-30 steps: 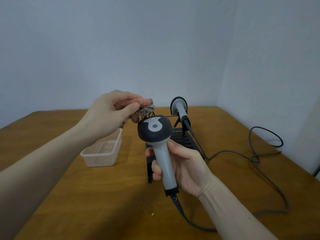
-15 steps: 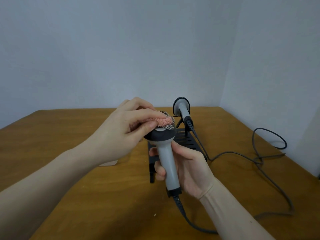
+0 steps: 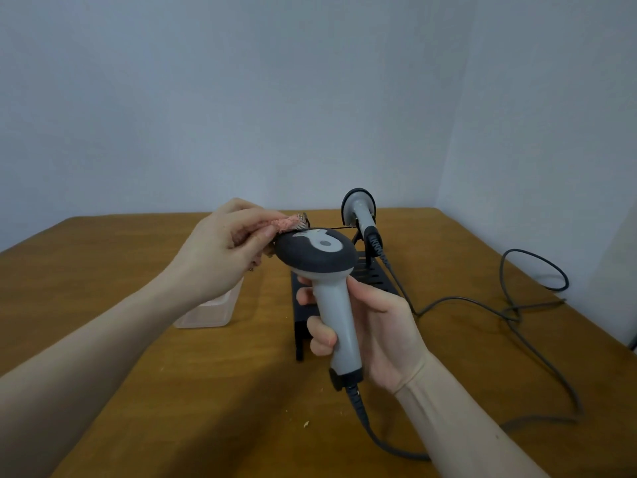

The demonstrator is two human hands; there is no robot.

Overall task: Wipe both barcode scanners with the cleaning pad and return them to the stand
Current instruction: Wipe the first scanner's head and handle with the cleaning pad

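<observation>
The grey barcode scanner (image 3: 325, 270) is held up over the front end of the black stand (image 3: 374, 282), its dark head tipped toward the camera and its pale handle pointing down. The right hand (image 3: 375, 331) has its fingers and thumb curled round that handle. The left hand (image 3: 224, 248) pinches the pink cleaning pad (image 3: 287, 223) between thumb and fingertips, and the pad lies against the upper left edge of the scanner's head. At the far end of the stand the second scanner (image 3: 360, 213) rests on the wire rest, head up. Left of the stand, partly hidden by the left forearm, sits a clear plastic tub (image 3: 210, 312). Right of the stand, dark cables (image 3: 510, 308) loop across the wooden table (image 3: 103, 257), and one runs from the held scanner's base.
</observation>
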